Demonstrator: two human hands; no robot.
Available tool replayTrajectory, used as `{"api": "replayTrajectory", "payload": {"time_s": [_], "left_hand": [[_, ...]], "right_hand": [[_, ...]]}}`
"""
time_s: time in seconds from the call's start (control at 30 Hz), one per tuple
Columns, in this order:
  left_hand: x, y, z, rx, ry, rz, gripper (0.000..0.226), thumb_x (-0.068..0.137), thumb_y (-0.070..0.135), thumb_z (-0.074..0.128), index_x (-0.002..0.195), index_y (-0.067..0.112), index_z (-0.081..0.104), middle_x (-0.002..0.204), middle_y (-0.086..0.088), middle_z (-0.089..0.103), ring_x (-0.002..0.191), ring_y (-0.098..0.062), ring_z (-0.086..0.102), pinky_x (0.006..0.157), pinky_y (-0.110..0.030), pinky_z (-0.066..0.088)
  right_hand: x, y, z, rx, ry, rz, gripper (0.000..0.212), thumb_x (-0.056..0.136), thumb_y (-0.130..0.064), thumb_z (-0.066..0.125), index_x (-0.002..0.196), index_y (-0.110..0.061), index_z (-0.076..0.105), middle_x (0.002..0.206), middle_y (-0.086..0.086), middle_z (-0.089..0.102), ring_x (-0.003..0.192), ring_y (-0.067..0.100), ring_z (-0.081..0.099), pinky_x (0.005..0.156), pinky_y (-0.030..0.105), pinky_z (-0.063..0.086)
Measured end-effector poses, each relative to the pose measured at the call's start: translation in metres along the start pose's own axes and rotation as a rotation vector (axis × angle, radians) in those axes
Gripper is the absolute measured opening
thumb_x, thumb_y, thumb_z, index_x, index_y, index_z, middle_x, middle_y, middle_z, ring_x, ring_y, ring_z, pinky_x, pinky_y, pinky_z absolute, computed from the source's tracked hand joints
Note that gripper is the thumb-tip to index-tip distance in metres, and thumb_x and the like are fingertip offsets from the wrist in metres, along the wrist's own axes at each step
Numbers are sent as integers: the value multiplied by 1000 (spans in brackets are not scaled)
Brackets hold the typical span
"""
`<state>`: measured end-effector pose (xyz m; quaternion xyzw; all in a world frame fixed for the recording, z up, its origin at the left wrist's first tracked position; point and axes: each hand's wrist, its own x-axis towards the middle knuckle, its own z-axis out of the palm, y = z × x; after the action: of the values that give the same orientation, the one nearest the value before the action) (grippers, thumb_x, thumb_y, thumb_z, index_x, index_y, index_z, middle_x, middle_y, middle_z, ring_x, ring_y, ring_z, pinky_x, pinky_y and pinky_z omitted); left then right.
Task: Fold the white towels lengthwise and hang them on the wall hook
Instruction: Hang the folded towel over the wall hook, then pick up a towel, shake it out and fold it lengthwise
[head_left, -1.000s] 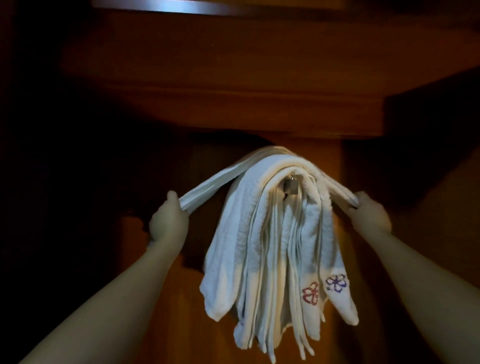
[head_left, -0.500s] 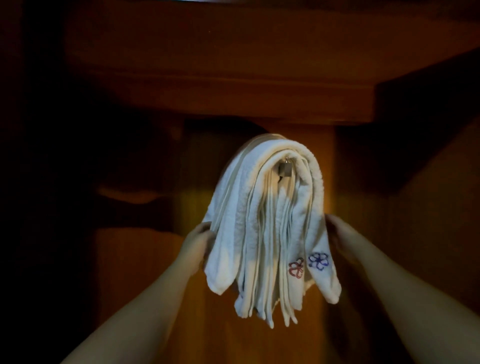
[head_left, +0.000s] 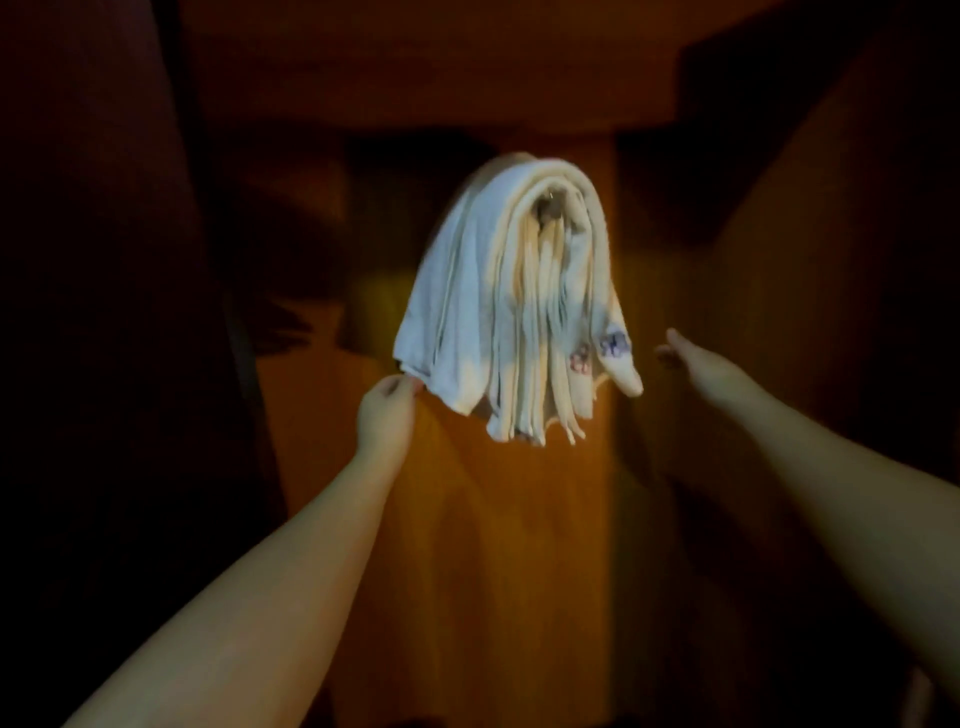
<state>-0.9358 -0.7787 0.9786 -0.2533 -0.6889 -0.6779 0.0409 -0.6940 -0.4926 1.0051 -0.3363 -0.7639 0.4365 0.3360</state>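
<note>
Head view: white towels (head_left: 511, 291) draped over wall hook (head_left: 546, 207); left hand (head_left: 385, 415) pinching lower left towel corner; right hand (head_left: 698, 366) beside them, fingers spread, holding nothing.

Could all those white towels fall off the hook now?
Maybe. The thick bundle of folded white cloth towels drapes over one small metal wall hook, so it could slide off if tugged. The left hand pinches the bundle's lower left corner; pulling there might drag the outer towel down. The right hand is open and apart from the towels, so it would not catch them in time.
</note>
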Motion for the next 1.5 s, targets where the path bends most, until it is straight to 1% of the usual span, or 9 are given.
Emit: {"api": "replayTrajectory", "payload": {"time_s": [0.17, 0.33, 0.43, 0.57, 0.63, 0.83, 1.03, 1.2, 1.5], "left_hand": [[-85, -21, 0, 274, -284, 39, 21, 98, 22, 54, 115, 20, 68, 101, -1, 67, 69, -12, 57, 58, -26, 39], [-174, -51, 17, 493, -636, 23, 37, 99, 24, 52, 136, 21, 57, 132, 1, 60, 107, -16, 60, 87, -31, 46], [-229, -78, 37, 573, -827, -13, 39, 100, 28, 50, 139, 26, 52, 122, 4, 62, 100, -17, 63, 91, -38, 53], [-301, -115, 81, 590, -1002, -8, 38, 102, 33, 50, 140, 27, 50, 121, 3, 63, 84, -10, 62, 65, -26, 48], [-335, -132, 107, 595, -1094, 13, 38, 102, 31, 50, 140, 25, 50, 127, -1, 60, 83, -11, 62, 63, -24, 47], [-441, -167, 195, 679, -1429, 96, 43, 103, 30, 49, 144, 17, 49, 141, -6, 53, 124, -26, 54, 97, -40, 46], [-544, -213, 276, 765, -1565, 80, 37, 102, 30, 49, 138, 19, 53, 142, -3, 51, 121, -26, 55, 91, -33, 46], [-614, -253, 333, 915, -1654, -4, 39, 101, 32, 49, 139, 21, 52, 144, -4, 52, 124, -30, 54, 100, -43, 49], [-710, -308, 441, 948, -1763, 6, 37, 100, 26, 48, 135, 18, 55, 140, -2, 55, 112, -27, 58, 82, -31, 43]], "right_hand": [[-115, 41, 14, -346, 17, -7, 64, 102, -64, 31, 141, -19, 55, 145, 5, 55, 128, 26, 53, 100, 42, 39], [-216, 111, 17, -606, -94, 18, 56, 101, -62, 36, 125, -20, 63, 119, 2, 67, 93, 16, 57, 79, 34, 44], [-271, 159, 11, -686, -147, 96, 54, 101, -60, 41, 124, -18, 64, 119, 2, 67, 95, 15, 58, 80, 33, 46], [-334, 219, -7, -774, -197, 234, 50, 99, -57, 46, 126, -19, 64, 124, 3, 64, 111, 22, 61, 87, 34, 47], [-362, 249, -18, -797, -194, 310, 47, 99, -55, 48, 124, -19, 64, 123, 4, 65, 113, 23, 60, 88, 34, 47], [-445, 353, -59, -785, -184, 569, 53, 100, -57, 46, 138, -22, 57, 143, 2, 58, 125, 27, 57, 102, 41, 48], [-504, 463, -105, -666, -215, 818, 49, 101, -51, 47, 140, -22, 55, 146, 1, 53, 129, 25, 53, 100, 41, 48], [-528, 547, -139, -584, -229, 952, 49, 100, -47, 51, 141, -19, 54, 143, 4, 56, 124, 27, 56, 96, 40, 50], [-547, 681, -198, -488, -176, 1109, 54, 99, -41, 51, 148, -18, 47, 149, 5, 51, 130, 29, 53, 102, 43, 48]]}}
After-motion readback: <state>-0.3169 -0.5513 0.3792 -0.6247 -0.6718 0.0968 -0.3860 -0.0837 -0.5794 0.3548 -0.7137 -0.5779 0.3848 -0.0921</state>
